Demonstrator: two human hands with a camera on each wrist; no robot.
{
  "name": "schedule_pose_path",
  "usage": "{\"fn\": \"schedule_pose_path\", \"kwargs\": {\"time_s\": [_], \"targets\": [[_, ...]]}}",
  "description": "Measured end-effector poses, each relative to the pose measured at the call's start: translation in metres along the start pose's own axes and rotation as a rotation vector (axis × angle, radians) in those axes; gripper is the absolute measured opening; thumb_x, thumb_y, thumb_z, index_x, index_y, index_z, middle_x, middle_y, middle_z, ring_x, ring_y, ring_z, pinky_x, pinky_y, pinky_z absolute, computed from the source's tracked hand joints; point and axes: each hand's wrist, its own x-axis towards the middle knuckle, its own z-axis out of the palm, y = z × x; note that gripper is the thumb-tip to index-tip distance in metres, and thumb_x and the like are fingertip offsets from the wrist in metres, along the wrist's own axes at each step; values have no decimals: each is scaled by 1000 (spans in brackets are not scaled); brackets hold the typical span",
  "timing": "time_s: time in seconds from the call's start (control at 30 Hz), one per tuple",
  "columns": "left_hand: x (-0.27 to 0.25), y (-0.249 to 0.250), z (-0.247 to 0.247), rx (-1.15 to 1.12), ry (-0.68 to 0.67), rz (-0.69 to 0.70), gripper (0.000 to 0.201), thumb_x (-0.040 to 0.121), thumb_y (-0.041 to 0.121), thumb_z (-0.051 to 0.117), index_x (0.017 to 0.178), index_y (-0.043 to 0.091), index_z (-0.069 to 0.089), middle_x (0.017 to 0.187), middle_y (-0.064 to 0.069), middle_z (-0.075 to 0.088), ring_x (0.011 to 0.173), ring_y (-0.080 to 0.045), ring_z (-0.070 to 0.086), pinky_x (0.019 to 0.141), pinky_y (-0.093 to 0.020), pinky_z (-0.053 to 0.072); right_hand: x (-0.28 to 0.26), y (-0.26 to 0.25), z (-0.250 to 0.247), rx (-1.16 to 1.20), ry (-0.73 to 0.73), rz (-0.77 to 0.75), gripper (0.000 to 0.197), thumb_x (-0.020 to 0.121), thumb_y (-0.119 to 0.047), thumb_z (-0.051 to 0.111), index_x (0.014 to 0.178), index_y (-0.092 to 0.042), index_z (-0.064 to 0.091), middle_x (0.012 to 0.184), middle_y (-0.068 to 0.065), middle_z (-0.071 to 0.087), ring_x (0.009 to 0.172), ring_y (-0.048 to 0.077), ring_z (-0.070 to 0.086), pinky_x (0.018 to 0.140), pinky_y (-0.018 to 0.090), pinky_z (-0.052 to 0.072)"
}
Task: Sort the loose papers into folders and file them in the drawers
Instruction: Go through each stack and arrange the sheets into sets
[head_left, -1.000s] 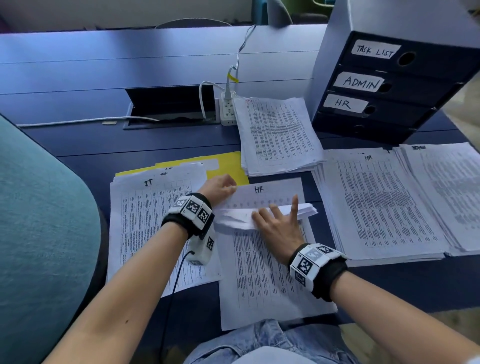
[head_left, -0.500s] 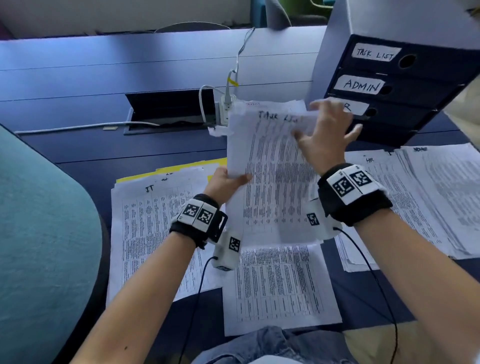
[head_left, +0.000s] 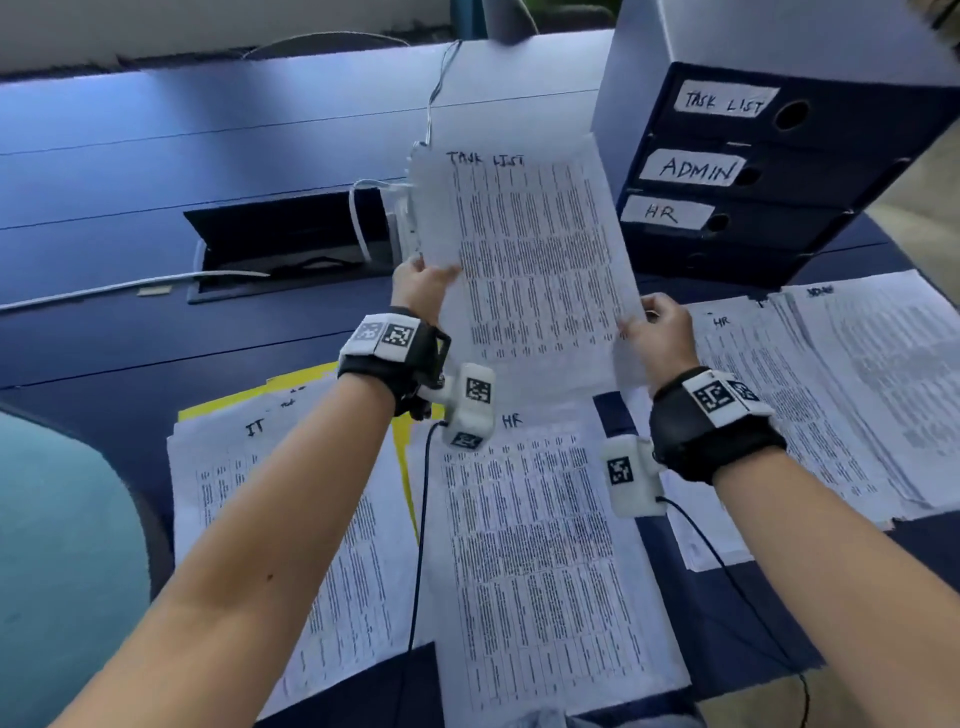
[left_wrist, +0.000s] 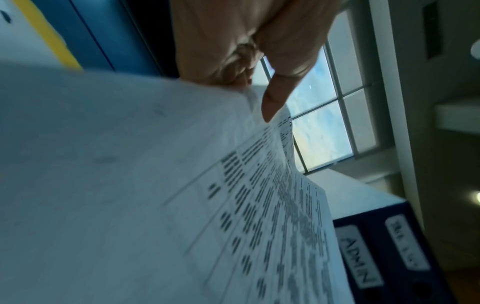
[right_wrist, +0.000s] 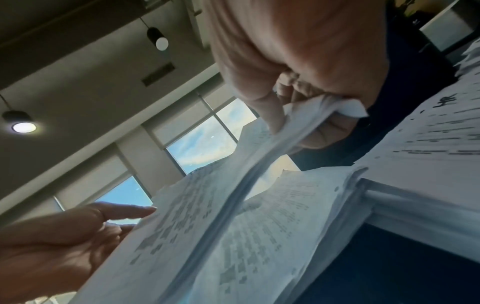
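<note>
Middle of the frame: the stack of papers marked "TASK LIST" (head_left: 524, 260) is held up above the table (head_left: 156, 182), tilted, with its print facing the head camera.
Left hand: the left hand (head_left: 421, 286) pinches the left edge of the stack, thumb (left_wrist: 275, 102) on the front and fingers behind it.
Right hand: the right hand (head_left: 660, 327) is clamped on the lower right corner of the stack, thumb (right_wrist: 270, 115) on top and fingers curled under.
Upper right of the frame: the drawer box (head_left: 779, 171) stands on the table. Its drawers read "TASK LIST", "ADMIN" and "HR", and all look closed.
Lower middle: a pile marked "HR" (head_left: 545, 545) lies flat on the table, below the held stack.
Lower left: a pile marked "IT" (head_left: 234, 493) lies on a yellow folder (head_left: 306, 376).
Right side: more paper piles (head_left: 841, 395) lie side by side on the table, in front of the drawer box.
Upper left of middle: a dark cable hatch (head_left: 280, 244) is open in the table, with white cables (head_left: 119, 286) coming out of it.
Far left: a teal chair back (head_left: 52, 571) is at the edge.
</note>
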Motion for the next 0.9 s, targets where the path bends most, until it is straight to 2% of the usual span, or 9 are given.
{"fn": "schedule_pose_path", "kwargs": {"time_s": [0.03, 0.1, 0.2, 0.3, 0.43, 0.57, 0.73, 0.8, 0.9], "targets": [[7, -1, 5, 36, -16, -19, 24, 81, -5, 59, 105, -2, 55, 80, -9, 58, 70, -21, 54, 66, -30, 47, 9, 0, 2, -31, 34, -13, 8, 88, -1, 54, 89, -9, 55, 88, 8, 58, 83, 19, 53, 74, 31, 44], [20, -12, 12, 128, -37, -55, 51, 62, 4, 62, 110, -10, 53, 95, -19, 61, 84, -28, 58, 77, -38, 50, 26, -1, 6, -83, 93, -22, 6, 89, -3, 52, 88, -9, 54, 88, 6, 56, 83, 18, 52, 72, 29, 42], [53, -53, 17, 291, -27, -104, 70, 49, 13, 47, 116, -7, 48, 116, -26, 58, 107, -38, 57, 93, -49, 47, 45, -3, 14, -187, 117, -14, 13, 90, -3, 50, 99, -2, 59, 89, 4, 54, 83, 16, 49, 65, 21, 33], [39, -53, 23, 408, -65, -147, 66, 55, 17, 49, 119, -1, 44, 120, -23, 56, 112, -37, 54, 95, -46, 46, 54, -2, 19, -235, 109, -4, 18, 90, -3, 46, 101, -7, 60, 92, 5, 56, 86, 20, 52, 66, 21, 32], [27, -53, 26, 610, -65, -147, 40, 87, 6, 47, 127, 4, 43, 128, -14, 52, 118, -30, 49, 95, -30, 40, 58, 2, 23, -340, 87, 29, 32, 89, 1, 39, 115, -4, 58, 115, 14, 62, 105, 30, 56, 71, 27, 37], [31, -62, 28, 729, -68, -88, 35, 89, 5, 43, 123, 1, 45, 132, -19, 40, 120, -31, 43, 95, -26, 33, 62, 4, 29, -437, -20, 10, 47, 88, 4, 32, 127, -11, 54, 124, 13, 59, 113, 33, 50, 79, 26, 38], [28, -60, 27, 765, -84, -102, 21, 89, 5, 43, 111, 4, 44, 111, -8, 23, 97, -27, 43, 97, -24, 34, 59, -4, 34, -606, -54, 69, 53, 87, -2, 39, 139, -11, 34, 141, 13, 40, 129, 33, 33, 102, 46, 30], [26, -59, 22, 781, -88, -85, 29, 88, 5, 45, 117, 2, 44, 115, -10, 27, 106, -30, 43, 101, -28, 36, 50, -8, 34, -640, -4, 50, 58, 88, -5, 42, 143, -15, 27, 147, 9, 29, 133, 30, 24, 104, 49, 24], [18, -59, 10, 773, -76, -25, 42, 87, 4, 47, 129, 4, 44, 133, -17, 33, 122, -29, 42, 100, -26, 36, 26, -11, 34, -590, -14, -95, 53, 87, -6, 46, 139, -17, 36, 142, 8, 34, 130, 28, 29, 104, 46, 27]]}}
